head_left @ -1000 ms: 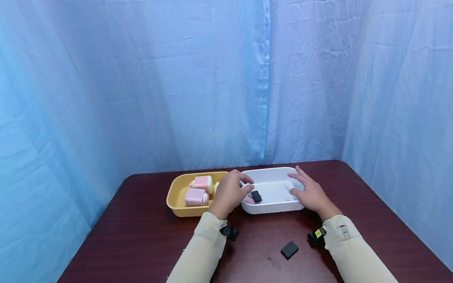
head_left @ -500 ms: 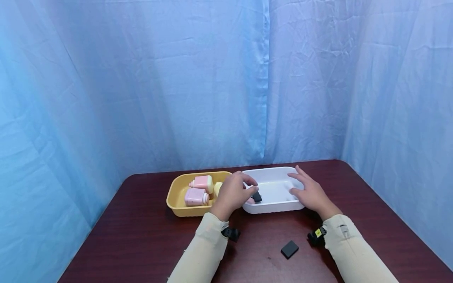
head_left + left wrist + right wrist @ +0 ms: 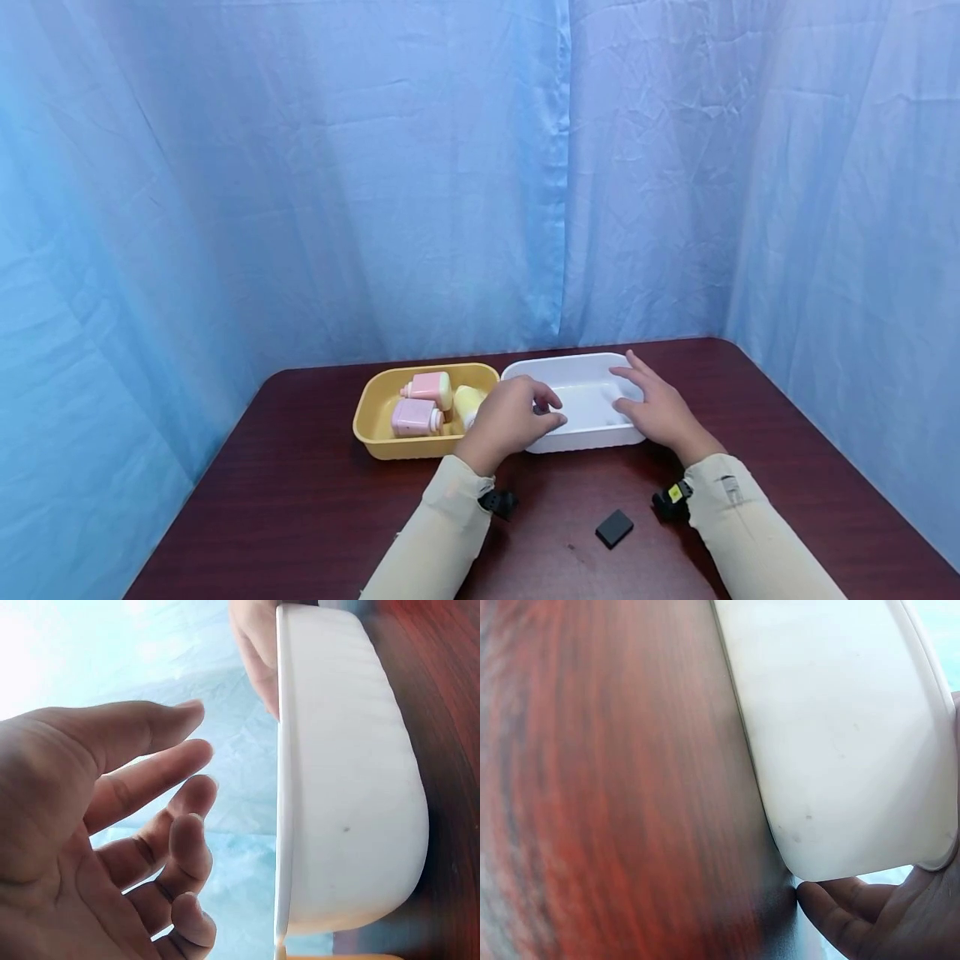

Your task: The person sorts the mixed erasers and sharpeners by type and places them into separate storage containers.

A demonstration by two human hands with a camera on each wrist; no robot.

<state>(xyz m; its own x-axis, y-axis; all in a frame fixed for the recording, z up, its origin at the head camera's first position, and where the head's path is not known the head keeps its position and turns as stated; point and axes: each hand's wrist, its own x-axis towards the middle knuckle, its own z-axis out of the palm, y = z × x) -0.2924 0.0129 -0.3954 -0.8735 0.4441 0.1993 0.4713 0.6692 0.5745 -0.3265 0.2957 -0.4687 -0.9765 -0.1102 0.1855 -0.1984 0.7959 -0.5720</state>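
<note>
My left hand [image 3: 517, 412] hovers over the left end of a white plastic bin [image 3: 585, 437]. Its fingers are loosely curled and hold nothing, as the left wrist view shows from the palm side, beside the bin's rim [image 3: 283, 787]. My right hand [image 3: 660, 412] grips the bin's right end, with thumb and forefinger over the inside. From the right wrist view, other fingers [image 3: 840, 911] of that hand lie against the outer end wall. The bin's left inside is hidden behind my left hand.
A yellow bin [image 3: 375, 450] adjoins the white one on the left. In it lie a pink bottle [image 3: 427, 387], a lilac bottle [image 3: 415, 417] and a pale yellow bottle [image 3: 467, 403]. A flat black block [image 3: 614, 528] lies on the dark red table [image 3: 300, 500] near me.
My left hand has moved right over the white bin, covering the small black block and pink piece seen there before. More of the pale yellow bottle now shows. My right hand stays put.
</note>
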